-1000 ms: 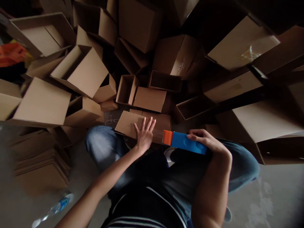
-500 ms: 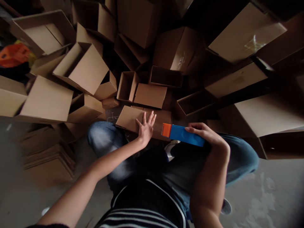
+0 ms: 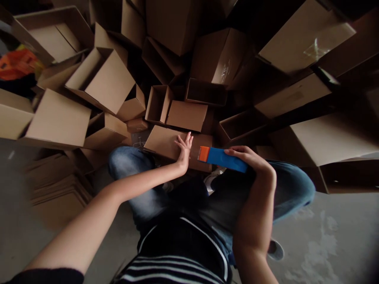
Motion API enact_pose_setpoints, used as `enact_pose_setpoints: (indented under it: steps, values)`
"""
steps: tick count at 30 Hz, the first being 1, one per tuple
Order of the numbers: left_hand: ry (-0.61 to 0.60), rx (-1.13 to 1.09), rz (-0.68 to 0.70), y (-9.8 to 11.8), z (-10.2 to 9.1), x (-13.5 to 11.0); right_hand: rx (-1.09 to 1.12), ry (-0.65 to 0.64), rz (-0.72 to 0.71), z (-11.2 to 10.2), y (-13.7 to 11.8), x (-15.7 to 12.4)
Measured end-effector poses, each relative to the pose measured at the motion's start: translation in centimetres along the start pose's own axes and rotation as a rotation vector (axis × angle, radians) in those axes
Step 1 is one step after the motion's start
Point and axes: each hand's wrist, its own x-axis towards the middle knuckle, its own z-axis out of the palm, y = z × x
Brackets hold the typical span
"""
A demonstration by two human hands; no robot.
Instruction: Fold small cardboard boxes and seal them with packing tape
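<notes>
In front of my crossed legs lies a small brown cardboard box (image 3: 164, 142), its light flap folded over on the left and its right part darker. My left hand (image 3: 184, 153) is open at the middle of its top, fingers stretched away from me and the wrist bent. Whether the palm presses on the cardboard cannot be made out. My right hand (image 3: 248, 155) is closed round a blue tape dispenser (image 3: 223, 158). Its orange front end points left, over or beside the box's right part. The tape itself does not show clearly.
Open cardboard boxes are heaped ahead, among them a small upright box (image 3: 158, 104) and a large one (image 3: 334, 138) at right. Flattened cardboard sheets (image 3: 60, 189) lie stacked at left on the concrete floor (image 3: 310, 236). Something orange (image 3: 17, 65) is at far left.
My left hand has turned, its fingers less spread and its wrist further right. The tape dispenser has moved slightly left and away from me with my right hand. The view has shifted a little.
</notes>
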Motion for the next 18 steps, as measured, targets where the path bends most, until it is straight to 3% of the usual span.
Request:
enact_pose_setpoints:
  steps: [5,12,18]
  values:
    - [-0.020,0.004,0.037,-0.5,-1.2,1.2,-0.030,0.009,-0.012,0.0,0.6,0.6]
    - [-0.264,0.024,0.316,-4.8,-4.3,2.1,-0.048,0.006,-0.008,-0.1,0.8,1.0]
    - [-0.315,-0.111,0.294,-6.5,-4.4,1.7,-0.096,-0.025,-0.007,0.1,0.4,1.6]
